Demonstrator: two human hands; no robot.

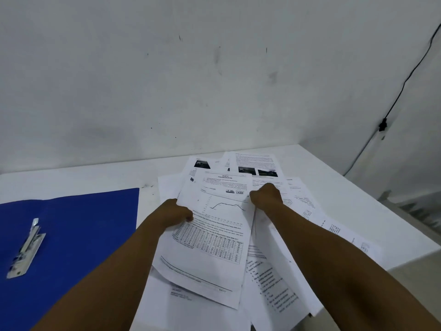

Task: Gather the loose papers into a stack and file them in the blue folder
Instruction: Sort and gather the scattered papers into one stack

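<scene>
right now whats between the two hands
In the head view, the top sheet with the line graph and table spans between the left hand and right hand, gripped at both edges.

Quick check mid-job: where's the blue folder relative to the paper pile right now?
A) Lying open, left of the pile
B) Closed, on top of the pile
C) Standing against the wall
A: the blue folder lies open and flat, metal clip exposed, left of the papers.
</scene>
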